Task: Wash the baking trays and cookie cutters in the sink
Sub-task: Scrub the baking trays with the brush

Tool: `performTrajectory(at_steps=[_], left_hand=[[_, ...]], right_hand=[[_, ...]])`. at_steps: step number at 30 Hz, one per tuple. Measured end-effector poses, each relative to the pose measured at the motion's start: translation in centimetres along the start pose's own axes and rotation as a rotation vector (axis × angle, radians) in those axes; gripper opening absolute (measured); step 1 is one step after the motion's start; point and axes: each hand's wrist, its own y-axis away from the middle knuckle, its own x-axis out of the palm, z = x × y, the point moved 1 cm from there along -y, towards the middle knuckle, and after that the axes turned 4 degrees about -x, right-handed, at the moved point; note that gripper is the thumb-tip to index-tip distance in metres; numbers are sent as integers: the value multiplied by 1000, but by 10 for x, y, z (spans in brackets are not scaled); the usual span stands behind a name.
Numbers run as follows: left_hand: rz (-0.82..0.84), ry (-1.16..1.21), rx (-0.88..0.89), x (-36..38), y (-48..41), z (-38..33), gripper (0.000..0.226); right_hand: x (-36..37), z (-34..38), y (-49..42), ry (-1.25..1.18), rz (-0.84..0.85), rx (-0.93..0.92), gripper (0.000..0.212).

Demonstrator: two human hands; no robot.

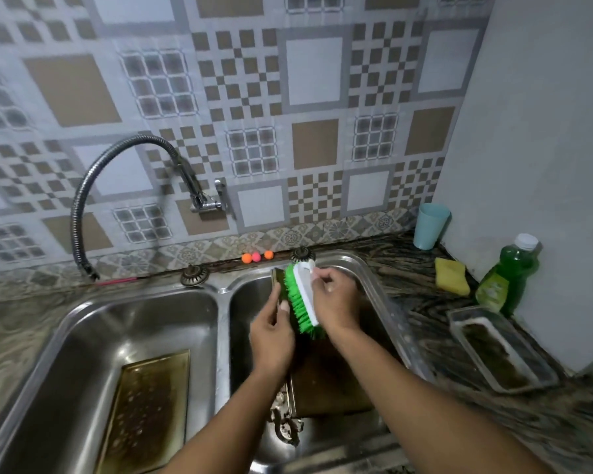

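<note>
Right hand (336,299) grips the scrub brush (298,302), left hand (271,333) pinches a small metal piece (276,279) at 12 o'clock in the basin (370,292) — wet, it could slip under hard scrubbing.

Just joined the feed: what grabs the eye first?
The green brush, gripped by the right hand over the right basin, bristles against a metal piece the left hand holds. Then the stained baking tray in the left basin and the green soap bottle on the right counter.

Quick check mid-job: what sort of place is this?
Most likely a home kitchen: a stainless steel double-bowl sink, a flexible metal hose tap on the patterned tiled wall, and a green dish-soap bottle.
</note>
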Motion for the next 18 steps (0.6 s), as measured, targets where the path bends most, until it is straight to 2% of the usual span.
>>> performTrajectory(at_steps=[4, 5, 8, 12, 16, 18], left_hand=[[9, 66, -33, -25, -7, 3, 40], [-3, 60, -31, -30, -10, 2, 39], [-78, 91, -104, -48, -24, 9, 39], [-90, 97, -122, -68, -29, 16, 38], [-150, 147, -164, -84, -47, 14, 40], [-137, 128, -139, -94, -50, 15, 38]], right_hand=[[7, -10, 7, 84, -96, 93, 15], [17, -4, 14, 66, -92, 44, 16], [49, 10, 43, 94, 62, -136, 10], [53, -4, 46, 125, -31, -24, 15], [70, 5, 76, 174, 99, -180, 11], [62, -6, 75, 198, 25, -102, 11]])
